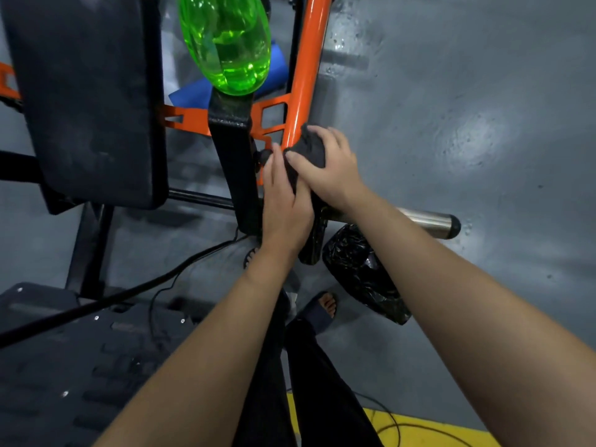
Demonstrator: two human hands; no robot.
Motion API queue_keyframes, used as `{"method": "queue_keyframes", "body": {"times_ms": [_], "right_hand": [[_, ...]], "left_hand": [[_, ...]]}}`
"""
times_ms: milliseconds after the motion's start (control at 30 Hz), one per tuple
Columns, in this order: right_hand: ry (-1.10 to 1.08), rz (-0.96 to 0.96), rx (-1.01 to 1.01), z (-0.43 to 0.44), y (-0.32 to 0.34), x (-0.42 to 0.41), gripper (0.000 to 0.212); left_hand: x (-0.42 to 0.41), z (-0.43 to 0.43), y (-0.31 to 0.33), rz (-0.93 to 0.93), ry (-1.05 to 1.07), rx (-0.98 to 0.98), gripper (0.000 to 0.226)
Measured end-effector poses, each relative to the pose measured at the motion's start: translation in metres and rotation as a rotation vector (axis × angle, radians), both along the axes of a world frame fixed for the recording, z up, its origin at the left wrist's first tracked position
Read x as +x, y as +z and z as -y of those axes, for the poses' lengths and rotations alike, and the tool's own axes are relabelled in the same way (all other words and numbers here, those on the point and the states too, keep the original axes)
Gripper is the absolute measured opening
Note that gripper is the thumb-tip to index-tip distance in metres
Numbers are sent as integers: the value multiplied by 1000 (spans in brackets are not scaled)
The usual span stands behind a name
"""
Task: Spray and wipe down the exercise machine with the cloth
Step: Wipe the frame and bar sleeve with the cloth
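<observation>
The exercise machine has an orange tube [306, 75], a black upright post [237, 162] and a black seat pad [87, 101]. A dark cloth [311, 151] is bunched at the lower end of the orange tube. My right hand [329, 169] grips the cloth from above. My left hand [283, 201] lies beside it with its fingers straight, touching the cloth and the frame by a small black knob [265, 156]. A green translucent spray bottle [225, 43] stands on top of the black post, with no hand on it.
A steel bar end [432, 222] sticks out to the right beneath my right forearm. A black plastic bag [361, 272] lies on the grey floor. Cables [180, 269] run across the floor near a black footplate [80, 350]. My sandalled feet [324, 309] stand below. A yellow floor marking [419, 427] is at the bottom.
</observation>
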State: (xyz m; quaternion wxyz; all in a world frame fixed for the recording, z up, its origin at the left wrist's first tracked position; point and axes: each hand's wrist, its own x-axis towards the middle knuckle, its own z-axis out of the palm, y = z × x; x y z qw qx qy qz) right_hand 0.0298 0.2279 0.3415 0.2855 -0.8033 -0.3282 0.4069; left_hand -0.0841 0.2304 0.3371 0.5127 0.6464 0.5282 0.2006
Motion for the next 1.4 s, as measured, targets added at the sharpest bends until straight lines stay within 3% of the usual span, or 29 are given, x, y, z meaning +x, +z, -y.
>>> {"method": "queue_keyframes", "body": {"times_ms": [100, 233, 300, 400, 500, 567, 667, 767, 833, 900, 967, 1067, 1100, 1133, 1200, 1300, 1400], "right_hand": [[-127, -91, 19, -2, -14, 3, 74], [-337, -223, -112, -35, -18, 10, 64], [-440, -303, -115, -46, -46, 27, 66], [-516, -376, -103, -47, -77, 41, 69], [-511, -247, -116, -35, -29, 31, 47], [-472, -177, -107, -25, -24, 29, 38], [-432, -58, -100, -3, -12, 24, 44], [-490, -251, -95, 23, -5, 25, 51], [-539, -364, -64, 42, -6, 28, 42], [-533, -261, -111, 59, -9, 32, 27], [-306, -157, -209, 73, -7, 30, 16], [57, -296, -346, 76, 6, 1, 21], [108, -274, -313, 74, 5, -11, 39], [99, -211, -265, 70, 2, -22, 55], [-53, -129, -182, 57, -8, -34, 66], [-20, -109, -236, 42, -27, -36, 59], [-42, 88, -116, 48, -30, -43, 57]], "left_hand": [[9, -6, 1, 225, 38, -267, 60], [32, -40, 0, 329, 193, -627, 66], [44, -50, -1, 323, 193, -694, 61], [55, -60, -6, 159, 71, -604, 70], [52, -56, -7, 60, -11, -507, 57], [49, -52, -9, 20, -40, -466, 67], [51, -55, -7, -23, -91, -493, 84], [54, -65, 9, -71, -206, -578, 78], [53, -71, 15, -83, -242, -616, 66], [52, -68, 15, -93, -236, -592, 56], [52, -62, 12, -154, -184, -513, 57], [54, -59, 9, -292, -138, -376, 60], [56, -60, 8, -348, -135, -344, 64], [56, -61, 10, -409, -147, -309, 69], [58, -61, 12, -505, -172, -245, 77], [56, -58, 11, -520, -172, -223, 76], [61, -55, 11, -471, -185, -187, 73]]}}
